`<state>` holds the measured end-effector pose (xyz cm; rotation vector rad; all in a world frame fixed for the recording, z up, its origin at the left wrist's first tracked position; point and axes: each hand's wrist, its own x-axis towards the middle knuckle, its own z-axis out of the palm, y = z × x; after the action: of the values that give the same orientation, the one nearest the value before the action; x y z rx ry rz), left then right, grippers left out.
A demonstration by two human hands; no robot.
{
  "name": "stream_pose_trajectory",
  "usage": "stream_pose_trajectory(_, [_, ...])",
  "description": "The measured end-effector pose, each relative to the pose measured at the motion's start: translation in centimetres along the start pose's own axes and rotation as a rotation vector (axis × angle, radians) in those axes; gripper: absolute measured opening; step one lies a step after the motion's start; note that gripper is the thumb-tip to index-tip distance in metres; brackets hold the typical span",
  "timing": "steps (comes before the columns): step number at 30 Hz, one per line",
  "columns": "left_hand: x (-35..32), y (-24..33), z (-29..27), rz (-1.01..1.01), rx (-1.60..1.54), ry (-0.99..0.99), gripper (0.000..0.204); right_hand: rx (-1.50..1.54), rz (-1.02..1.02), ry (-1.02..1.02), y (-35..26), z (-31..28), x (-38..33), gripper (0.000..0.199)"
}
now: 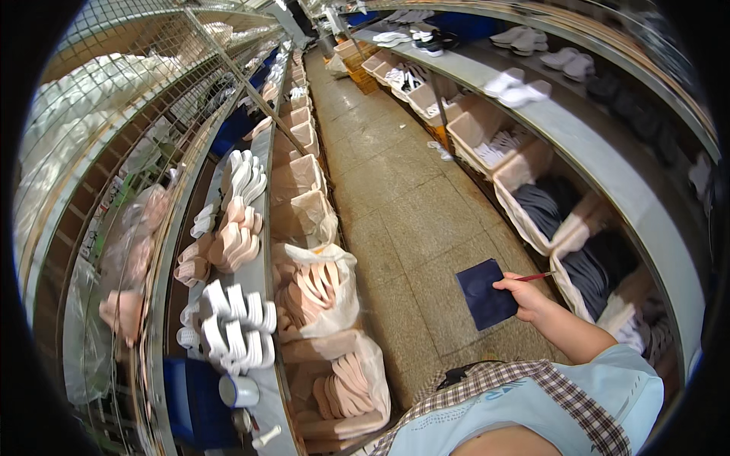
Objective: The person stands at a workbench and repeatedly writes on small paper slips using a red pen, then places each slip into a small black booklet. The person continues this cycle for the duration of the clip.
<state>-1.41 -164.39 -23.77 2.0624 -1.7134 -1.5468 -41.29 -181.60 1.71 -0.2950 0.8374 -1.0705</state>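
Note:
My right hand [522,295] is closed, its thumb pressed on the edge of a dark blue, flat rectangular piece [484,298], perhaps a notebook cover or sheet. A thin red stick like a pen or brush [537,277] juts rightward from the same hand, its tip close to the crates on the right. The hand hovers above the aisle floor [411,251]. My left hand is out of sight.
A shelf on the left carries white shoe soles [236,327], pinkish soles [237,239] and a white mug [239,391]. Lined crates of soles [318,289] stand below. Opposite, crates of dark pieces [541,209] sit under a shelf with white shoes [517,88].

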Motion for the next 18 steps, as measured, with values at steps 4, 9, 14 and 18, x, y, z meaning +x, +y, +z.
stream_pose_trajectory(4, [10.7,6.2,-8.7,-0.013,-0.091,0.092,0.030,-0.111,0.082,-0.049,-4.6,5.2,15.1,0.015])
stream_pose_trajectory(9, [26.6,11.2,-20.5,0.025,-0.120,0.119,0.029,-0.119,0.133,-0.059,-9.3,12.5,33.4,0.017])
stream_pose_trajectory(14, [39.3,18.6,-32.6,0.105,-0.046,0.017,0.028,-0.089,0.146,-0.051,-18.9,19.1,47.4,0.024])
stream_pose_trajectory(18, [50.4,24.8,-41.7,0.167,-0.001,-0.029,0.028,-0.042,0.090,-0.081,-25.2,21.5,60.0,0.023])
